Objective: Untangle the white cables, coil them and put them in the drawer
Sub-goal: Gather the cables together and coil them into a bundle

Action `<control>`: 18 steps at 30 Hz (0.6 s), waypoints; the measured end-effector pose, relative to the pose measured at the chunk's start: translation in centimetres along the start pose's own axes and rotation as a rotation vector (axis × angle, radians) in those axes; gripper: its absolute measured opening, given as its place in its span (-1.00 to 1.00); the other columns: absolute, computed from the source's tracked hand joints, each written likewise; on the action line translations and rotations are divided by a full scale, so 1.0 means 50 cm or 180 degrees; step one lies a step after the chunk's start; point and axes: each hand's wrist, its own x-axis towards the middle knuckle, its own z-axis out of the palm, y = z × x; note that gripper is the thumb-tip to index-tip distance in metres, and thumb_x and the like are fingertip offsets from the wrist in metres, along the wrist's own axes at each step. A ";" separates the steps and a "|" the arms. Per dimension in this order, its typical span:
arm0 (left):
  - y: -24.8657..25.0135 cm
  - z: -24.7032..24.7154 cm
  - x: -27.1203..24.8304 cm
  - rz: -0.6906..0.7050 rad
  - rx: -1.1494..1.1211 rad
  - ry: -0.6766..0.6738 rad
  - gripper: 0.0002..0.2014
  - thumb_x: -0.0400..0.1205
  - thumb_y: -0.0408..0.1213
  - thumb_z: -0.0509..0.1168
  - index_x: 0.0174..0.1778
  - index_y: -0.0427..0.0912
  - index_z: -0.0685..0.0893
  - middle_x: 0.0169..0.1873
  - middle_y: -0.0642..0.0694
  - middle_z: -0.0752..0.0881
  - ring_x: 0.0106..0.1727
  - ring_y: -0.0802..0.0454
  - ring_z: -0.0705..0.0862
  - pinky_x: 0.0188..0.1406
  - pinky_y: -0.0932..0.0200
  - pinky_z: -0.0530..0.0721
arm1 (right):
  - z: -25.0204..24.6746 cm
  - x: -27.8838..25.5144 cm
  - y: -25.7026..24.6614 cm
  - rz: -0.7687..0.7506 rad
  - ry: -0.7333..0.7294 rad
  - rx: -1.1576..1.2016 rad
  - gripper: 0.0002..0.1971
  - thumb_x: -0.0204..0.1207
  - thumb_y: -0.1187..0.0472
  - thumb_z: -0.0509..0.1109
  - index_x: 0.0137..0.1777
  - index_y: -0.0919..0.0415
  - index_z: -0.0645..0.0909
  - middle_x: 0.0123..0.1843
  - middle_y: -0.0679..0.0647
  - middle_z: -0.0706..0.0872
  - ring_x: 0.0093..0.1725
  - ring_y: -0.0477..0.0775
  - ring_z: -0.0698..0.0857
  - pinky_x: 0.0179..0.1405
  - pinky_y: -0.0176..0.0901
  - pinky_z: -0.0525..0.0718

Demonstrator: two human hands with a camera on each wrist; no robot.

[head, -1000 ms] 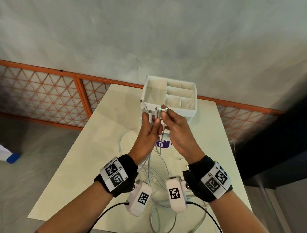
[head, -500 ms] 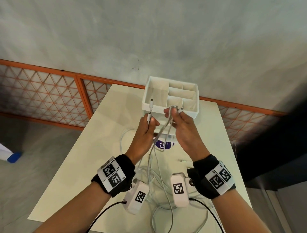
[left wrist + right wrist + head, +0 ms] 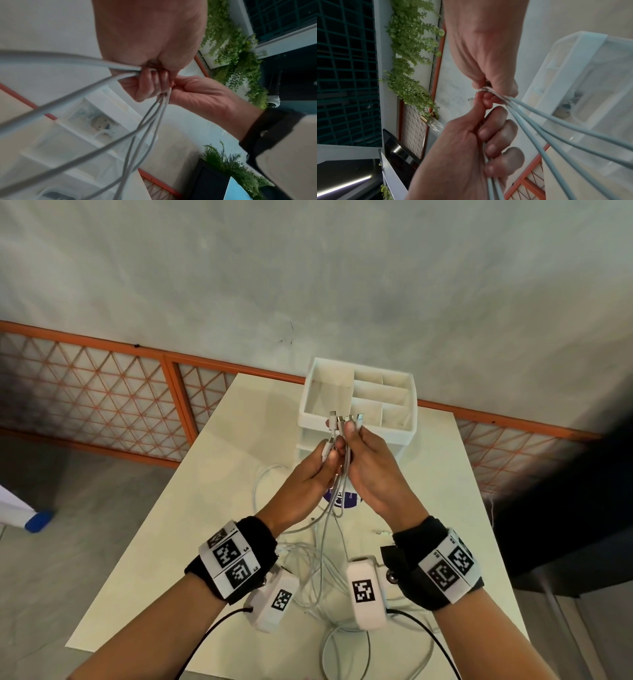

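Both hands are raised over the table in front of the white drawer unit (image 3: 409, 419). My left hand (image 3: 329, 453) grips white cables (image 3: 337, 491) just below their plugs, fingers curled round them. Right beside it, my right hand (image 3: 348, 433) pinches several more cable ends, and the metal plug tips (image 3: 346, 418) stand up side by side. The cables hang down to a loose tangle (image 3: 318, 570) on the table between my wrists. In the left wrist view my left hand (image 3: 150, 82) holds cables (image 3: 82, 94). In the right wrist view my right hand (image 3: 485, 93) pinches cables (image 3: 556, 128).
The unit's top tray (image 3: 356, 386) has open compartments; its translucent drawers (image 3: 102, 121) sit below. A purple label (image 3: 346, 497) and a small metal piece (image 3: 383, 531) lie on the cream table (image 3: 212, 491). An orange lattice fence (image 3: 102, 392) runs behind.
Half a second ago the hands were slightly apart, the left with one plug, the right with the others. Now they are together again and the plug tips are lined up.
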 end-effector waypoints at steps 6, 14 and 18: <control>-0.017 -0.018 0.004 -0.0250 0.0210 -0.0567 -0.75 0.80 -0.23 -0.08 -0.12 0.04 0.43 -0.51 0.03 0.22 -0.64 0.26 0.21 -0.65 0.53 0.22 | -0.013 -0.008 -0.009 0.0288 -0.0448 -0.0044 -0.70 0.71 0.18 0.10 0.14 0.27 0.65 -0.04 0.11 0.72 0.03 0.03 0.67 0.23 -0.16 0.61; -0.042 -0.014 -0.004 -0.0296 0.0133 -0.0029 -0.67 0.76 -0.02 -0.06 -0.07 -0.16 0.47 -0.44 -0.14 0.48 -0.50 0.09 0.38 -0.50 0.22 0.35 | -0.024 -0.011 -0.020 0.0086 -0.0006 0.0025 -0.74 0.71 0.19 0.12 0.05 0.22 0.64 -0.21 0.01 0.59 -0.17 -0.05 0.56 -0.13 -0.19 0.57; -0.033 -0.017 0.008 -0.0119 0.0047 0.0640 -0.71 0.78 -0.05 -0.09 0.11 -0.05 0.51 -0.25 -0.06 0.63 -0.34 0.08 0.62 -0.34 0.16 0.58 | -0.009 -0.022 -0.005 -0.0128 0.0019 -0.0519 -0.72 0.67 0.09 0.20 0.10 0.24 0.68 -0.09 0.11 0.69 0.01 0.12 0.66 0.18 0.22 0.63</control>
